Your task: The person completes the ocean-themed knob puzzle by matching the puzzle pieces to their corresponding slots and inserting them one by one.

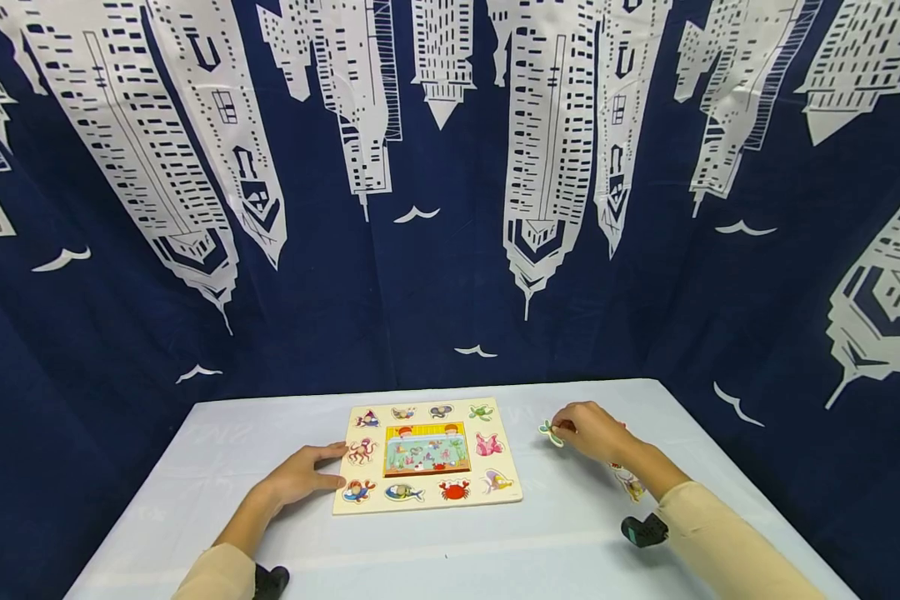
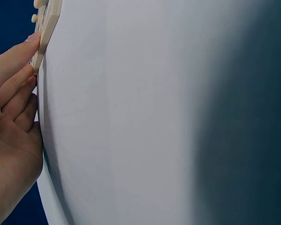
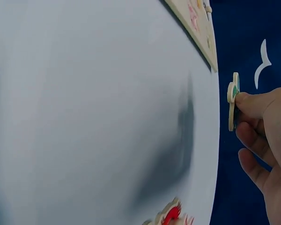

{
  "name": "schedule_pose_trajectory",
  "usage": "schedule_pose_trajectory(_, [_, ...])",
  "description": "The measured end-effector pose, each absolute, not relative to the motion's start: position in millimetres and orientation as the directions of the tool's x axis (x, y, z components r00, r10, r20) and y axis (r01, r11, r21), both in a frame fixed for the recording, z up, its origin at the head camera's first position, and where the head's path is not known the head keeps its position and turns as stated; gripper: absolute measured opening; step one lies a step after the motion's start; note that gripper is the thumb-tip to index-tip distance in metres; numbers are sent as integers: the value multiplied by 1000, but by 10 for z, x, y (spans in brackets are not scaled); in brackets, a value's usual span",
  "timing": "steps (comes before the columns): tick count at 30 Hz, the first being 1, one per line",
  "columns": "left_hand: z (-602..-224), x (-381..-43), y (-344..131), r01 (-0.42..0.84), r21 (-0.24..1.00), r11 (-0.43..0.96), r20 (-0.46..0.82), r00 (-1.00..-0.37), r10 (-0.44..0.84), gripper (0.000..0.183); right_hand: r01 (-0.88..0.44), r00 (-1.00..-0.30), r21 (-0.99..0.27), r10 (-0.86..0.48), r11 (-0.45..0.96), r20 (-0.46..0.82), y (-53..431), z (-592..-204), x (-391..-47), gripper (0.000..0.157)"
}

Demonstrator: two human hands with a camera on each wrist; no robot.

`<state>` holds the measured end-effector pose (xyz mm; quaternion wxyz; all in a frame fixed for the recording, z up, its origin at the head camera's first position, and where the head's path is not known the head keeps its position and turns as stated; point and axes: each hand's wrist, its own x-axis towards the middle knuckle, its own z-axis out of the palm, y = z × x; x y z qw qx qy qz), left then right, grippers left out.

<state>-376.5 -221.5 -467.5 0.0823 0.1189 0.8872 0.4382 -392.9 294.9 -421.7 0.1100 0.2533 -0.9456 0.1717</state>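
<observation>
A wooden sea-animal puzzle board (image 1: 427, 508) lies flat on the table, with a colourful aquarium picture (image 1: 427, 450) in its middle. My left hand (image 1: 307, 475) rests at the board's left edge, thumb and fingers touching it. In the left wrist view, the thumb (image 2: 18, 54) lies against the board's side and the fingers are loosely extended. Right of the board, my right hand (image 1: 588, 429) pinches a green puzzle piece (image 1: 551, 433) with a pale rim. The right wrist view shows this piece (image 3: 232, 101) edge-on, held above the table between thumb and fingers.
Loose puzzle pieces (image 1: 627, 482) lie under the right forearm, partly hidden by it. One red-marked piece (image 3: 173, 213) shows in the right wrist view. Several knobbed pieces sit in the board, among them a blue fish (image 1: 404, 492). A navy skyline-print curtain (image 1: 435, 292) hangs behind the table.
</observation>
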Motion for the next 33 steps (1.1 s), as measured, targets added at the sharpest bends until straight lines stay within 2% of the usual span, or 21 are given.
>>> schedule_pose_trajectory(17, [-4663, -3773, -2226, 137, 796, 589, -40, -960, 277, 64, -497, -864, -260, -447, 828, 230, 2469, -4086, -4219, 7])
schedule_pose_trajectory(28, [-4700, -3783, -2232, 126, 808, 575, -49, -959, 280, 65, -568, -812, -168, -514, 806, 277, 2210, -4094, -4321, 10])
schedule_pose_trajectory(33, [-4702, -3784, -2233, 135, 804, 580, -42, -959, 281, 65, -502, -854, -162, -457, 850, 251, 2068, -4113, -4390, 8])
